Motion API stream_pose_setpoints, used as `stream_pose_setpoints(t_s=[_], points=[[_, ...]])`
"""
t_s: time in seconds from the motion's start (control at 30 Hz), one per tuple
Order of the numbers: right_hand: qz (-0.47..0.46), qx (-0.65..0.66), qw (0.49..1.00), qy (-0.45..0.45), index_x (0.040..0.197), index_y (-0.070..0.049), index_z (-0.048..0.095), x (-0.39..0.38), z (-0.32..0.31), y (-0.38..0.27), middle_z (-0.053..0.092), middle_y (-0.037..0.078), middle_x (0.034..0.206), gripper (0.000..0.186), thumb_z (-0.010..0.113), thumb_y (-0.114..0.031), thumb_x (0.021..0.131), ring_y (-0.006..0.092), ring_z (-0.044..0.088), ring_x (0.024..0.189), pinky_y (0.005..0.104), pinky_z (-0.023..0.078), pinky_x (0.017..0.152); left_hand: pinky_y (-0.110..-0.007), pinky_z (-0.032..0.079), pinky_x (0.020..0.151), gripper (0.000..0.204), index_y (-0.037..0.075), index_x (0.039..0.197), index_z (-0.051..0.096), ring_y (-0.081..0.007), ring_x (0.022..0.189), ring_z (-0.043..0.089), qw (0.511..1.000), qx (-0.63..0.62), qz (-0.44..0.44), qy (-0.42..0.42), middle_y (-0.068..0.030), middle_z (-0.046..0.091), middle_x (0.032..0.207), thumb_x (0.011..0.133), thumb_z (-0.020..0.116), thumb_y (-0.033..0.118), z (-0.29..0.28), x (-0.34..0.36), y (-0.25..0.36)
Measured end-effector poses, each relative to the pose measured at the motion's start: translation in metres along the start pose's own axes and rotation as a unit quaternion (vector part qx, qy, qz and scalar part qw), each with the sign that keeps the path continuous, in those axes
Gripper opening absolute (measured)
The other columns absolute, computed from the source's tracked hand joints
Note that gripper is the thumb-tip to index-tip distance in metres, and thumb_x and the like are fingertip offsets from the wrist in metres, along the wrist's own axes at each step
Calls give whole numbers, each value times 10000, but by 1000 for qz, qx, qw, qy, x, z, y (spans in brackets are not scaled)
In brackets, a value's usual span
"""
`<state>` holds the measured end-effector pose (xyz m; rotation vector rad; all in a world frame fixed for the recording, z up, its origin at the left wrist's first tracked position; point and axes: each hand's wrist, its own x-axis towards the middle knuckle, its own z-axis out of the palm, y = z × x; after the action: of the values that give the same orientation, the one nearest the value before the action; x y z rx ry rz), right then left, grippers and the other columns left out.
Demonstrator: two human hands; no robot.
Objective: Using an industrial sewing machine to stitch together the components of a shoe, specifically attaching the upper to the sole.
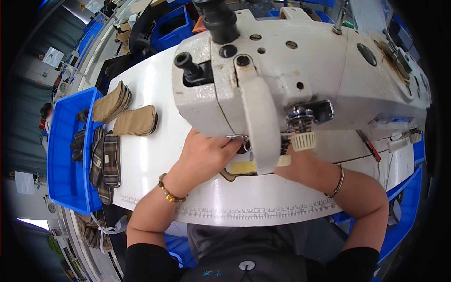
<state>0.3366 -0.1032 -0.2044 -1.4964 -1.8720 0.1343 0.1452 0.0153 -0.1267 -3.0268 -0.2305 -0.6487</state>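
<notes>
My left hand (206,154) is under the head of a white sewing machine (291,61), left of the needle area. Its fingers are bent and drawn together; their tips and whatever they grip are hidden. Mostly behind the machine head is my right hand (297,163), its fingers out of sight. Between the hands, low by the presser area, shows the dark-edged tan rim of a small fabric piece (227,176). A yellow strip (242,167) lies just above it. Left of my left hand, two stacks of tan fabric pieces (135,120) lie on the white tabletop (162,94).
Plaid fabric pieces (112,160) hang over the edge of a blue bin (70,188) at the left. Red-handled snips (371,149) lie right of the machine. A printed ruler (235,214) runs along the near table edge. Another blue bin (173,28) stands behind.
</notes>
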Motion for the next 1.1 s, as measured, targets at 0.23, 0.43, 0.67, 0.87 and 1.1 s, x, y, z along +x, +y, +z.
stream_pose_setpoints(t_s=[0.23,0.43,0.67,0.87,1.1], points=[[-86,-75,993,-32,689,-77,653,5,-18,-17,546,100,560,54,656,-83,636,263,589,535,409,434,483,-362,505,733,252,87,931,744,-200,808,666,996,-8,-28,-83,-10,682,812,686,688,109,-9,0,0],[-179,-134,975,8,735,-119,658,-6,-14,-10,461,59,645,106,695,-120,635,234,530,604,392,388,488,-361,510,739,258,81,952,739,-200,819,662,998,-17,7,-54,3,703,912,703,674,103,-9,-2,1],[-202,-102,971,81,773,-111,649,-10,0,-3,467,73,697,144,710,-108,642,252,518,629,389,382,510,-360,503,749,234,84,959,738,-204,841,658,998,-5,-3,-60,-1,700,932,738,663,105,-5,-4,3],[-155,-58,986,35,745,-73,615,-3,-13,-7,505,89,650,162,733,-95,637,298,525,546,428,381,476,-358,501,755,260,86,978,734,-212,841,659,998,8,-5,-57,-20,695,897,731,655,103,-6,-1,5],[-52,-54,997,-6,603,-31,609,1,-12,-11,568,137,594,190,738,-160,655,331,581,554,429,453,516,-388,516,747,235,89,919,744,-229,863,662,994,6,-46,-99,-43,688,872,702,659,119,-3,-5,1]])
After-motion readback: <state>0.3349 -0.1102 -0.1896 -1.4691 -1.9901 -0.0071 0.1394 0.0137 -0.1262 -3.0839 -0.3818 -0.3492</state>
